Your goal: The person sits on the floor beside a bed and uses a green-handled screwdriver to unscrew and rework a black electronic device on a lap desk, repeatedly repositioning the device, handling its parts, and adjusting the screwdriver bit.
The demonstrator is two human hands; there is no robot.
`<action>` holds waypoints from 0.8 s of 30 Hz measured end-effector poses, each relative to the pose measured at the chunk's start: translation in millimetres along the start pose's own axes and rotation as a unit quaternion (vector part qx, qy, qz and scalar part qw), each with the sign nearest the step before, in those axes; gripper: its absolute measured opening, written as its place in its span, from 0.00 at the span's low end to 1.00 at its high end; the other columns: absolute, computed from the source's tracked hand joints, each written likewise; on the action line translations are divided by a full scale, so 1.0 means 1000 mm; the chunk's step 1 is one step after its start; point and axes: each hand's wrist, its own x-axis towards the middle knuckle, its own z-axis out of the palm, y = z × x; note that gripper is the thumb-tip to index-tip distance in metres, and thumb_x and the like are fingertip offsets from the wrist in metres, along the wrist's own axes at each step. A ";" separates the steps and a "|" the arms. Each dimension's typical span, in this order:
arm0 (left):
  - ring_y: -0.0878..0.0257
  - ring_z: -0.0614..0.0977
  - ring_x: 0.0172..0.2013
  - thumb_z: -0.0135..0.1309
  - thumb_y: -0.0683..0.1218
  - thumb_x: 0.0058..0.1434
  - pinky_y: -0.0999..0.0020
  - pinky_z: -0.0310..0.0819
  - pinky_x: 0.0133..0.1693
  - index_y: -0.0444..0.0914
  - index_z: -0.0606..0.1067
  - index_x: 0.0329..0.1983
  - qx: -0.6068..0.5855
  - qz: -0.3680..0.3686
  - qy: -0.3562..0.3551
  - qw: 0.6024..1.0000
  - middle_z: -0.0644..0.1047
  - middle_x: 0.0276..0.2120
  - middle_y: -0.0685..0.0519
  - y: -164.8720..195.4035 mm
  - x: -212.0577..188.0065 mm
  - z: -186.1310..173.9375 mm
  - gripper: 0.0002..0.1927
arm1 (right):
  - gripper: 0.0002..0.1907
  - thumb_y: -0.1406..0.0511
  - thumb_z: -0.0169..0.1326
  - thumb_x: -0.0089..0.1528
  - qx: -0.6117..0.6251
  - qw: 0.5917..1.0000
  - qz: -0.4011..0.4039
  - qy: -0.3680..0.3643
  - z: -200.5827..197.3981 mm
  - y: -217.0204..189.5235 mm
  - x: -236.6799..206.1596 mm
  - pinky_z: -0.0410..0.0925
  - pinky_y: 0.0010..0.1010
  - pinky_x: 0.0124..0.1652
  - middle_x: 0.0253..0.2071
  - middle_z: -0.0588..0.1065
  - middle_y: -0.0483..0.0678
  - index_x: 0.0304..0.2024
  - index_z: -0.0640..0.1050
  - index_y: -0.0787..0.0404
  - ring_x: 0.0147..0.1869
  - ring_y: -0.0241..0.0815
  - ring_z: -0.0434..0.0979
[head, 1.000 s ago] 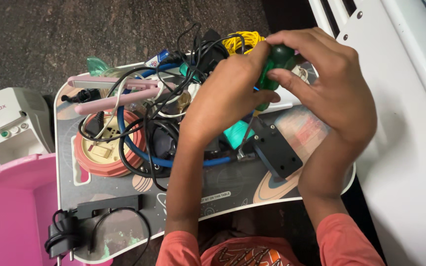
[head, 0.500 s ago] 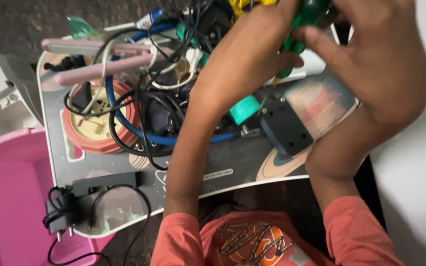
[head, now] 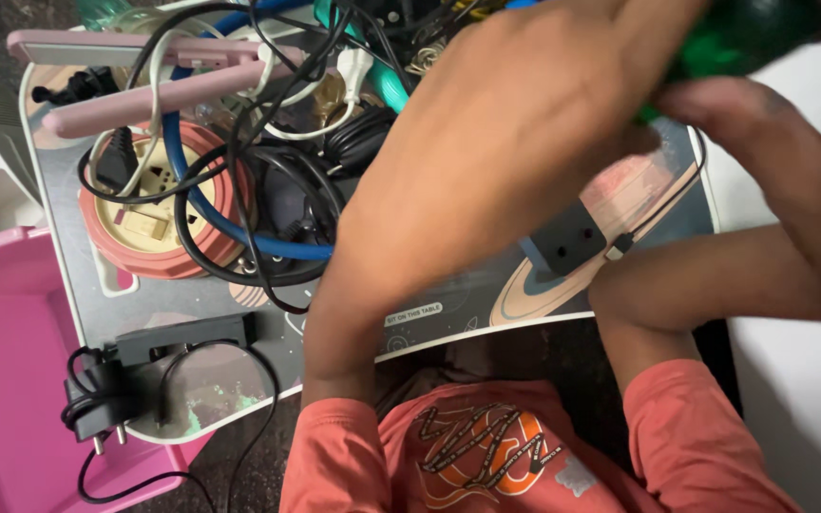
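A: Where both hands meet at the top right, what is there?

B: A green thing (head: 743,38), dark and shiny. Pinched between the left hand (head: 544,114) and the right hand (head: 791,142). Fingers closed on it from both sides. Right at the grip, so neither hand nearer. Mostly cut off by the picture's top edge, so cannot tell which way its long side runs.

A: And just below the grip?

B: One black plug block (head: 570,237), lying on the small table (head: 192,304). Close under the right wrist.

A: Off to the left of the grip?

B: A big knot of wires. One blue cable (head: 239,233) curling around one round pinkish-red cord reel (head: 159,204). One pink hair straightener (head: 144,71) above that, long side running left to right.

A: Further down and left?

B: One black charger (head: 97,399) with its thin cord, at the table's edge. One pink tub (head: 2,380) beside it. Far from both hands.
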 end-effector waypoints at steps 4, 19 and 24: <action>0.52 0.81 0.49 0.57 0.41 0.66 0.60 0.76 0.45 0.43 0.57 0.74 -0.010 -0.031 -0.017 0.999 0.79 0.52 0.50 0.012 -0.016 0.000 0.35 | 0.51 0.55 0.70 0.42 0.077 0.996 0.035 0.014 0.003 -0.012 -0.018 0.56 0.51 0.71 0.63 0.69 0.68 0.63 0.66 0.70 0.74 0.65 0.63; 0.49 0.84 0.48 0.58 0.41 0.64 0.57 0.79 0.44 0.40 0.58 0.69 -0.070 -0.007 -0.015 0.997 0.79 0.49 0.48 0.013 -0.006 0.003 0.33 | 0.45 0.60 0.69 0.46 0.073 0.996 0.036 0.042 0.004 -0.014 -0.028 0.61 0.49 0.64 0.60 0.71 0.69 0.62 0.67 0.72 0.68 0.63 0.67; 0.47 0.81 0.48 0.65 0.43 0.60 0.56 0.76 0.46 0.41 0.64 0.62 -0.062 0.022 0.017 0.998 0.78 0.48 0.47 0.006 0.004 0.005 0.31 | 0.43 0.61 0.68 0.48 0.070 0.996 0.028 0.039 0.004 -0.014 -0.026 0.63 0.48 0.62 0.58 0.72 0.69 0.61 0.68 0.73 0.65 0.63 0.69</action>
